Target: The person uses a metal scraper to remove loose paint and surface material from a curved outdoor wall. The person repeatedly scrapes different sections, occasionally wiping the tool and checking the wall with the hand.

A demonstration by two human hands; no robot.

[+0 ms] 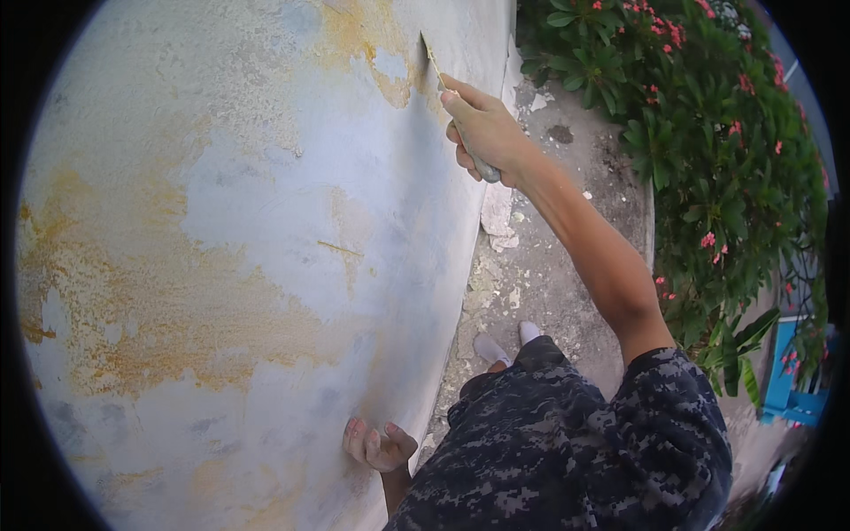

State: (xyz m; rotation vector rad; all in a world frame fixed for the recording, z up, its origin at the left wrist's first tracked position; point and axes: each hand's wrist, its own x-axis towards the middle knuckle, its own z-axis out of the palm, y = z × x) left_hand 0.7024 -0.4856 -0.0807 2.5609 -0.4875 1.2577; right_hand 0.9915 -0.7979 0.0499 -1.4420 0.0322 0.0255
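My right hand (485, 129) grips the handle of a putty knife (433, 61). Its thin blade, seen nearly edge-on, points up and left at the painted wall (265, 192), beside an ochre patch (392, 83). Whether the blade's edge touches the wall I cannot tell. Pale blue-white paint covers part of this wall, and elsewhere rough, yellow-stained plaster is exposed. Low in the view, close to the wall, my left hand (382, 446) is empty, its fingers loosely curled and the thumb held apart. Pale dust marks its fingertips.
Paint flakes (499, 222) litter the concrete walkway (564, 179) along the wall's base. My feet in white socks (491, 348) stand on it. Leafy shrubs with pink flowers (717, 166) border the walkway on the right, and a blue frame (783, 378) stands beyond.
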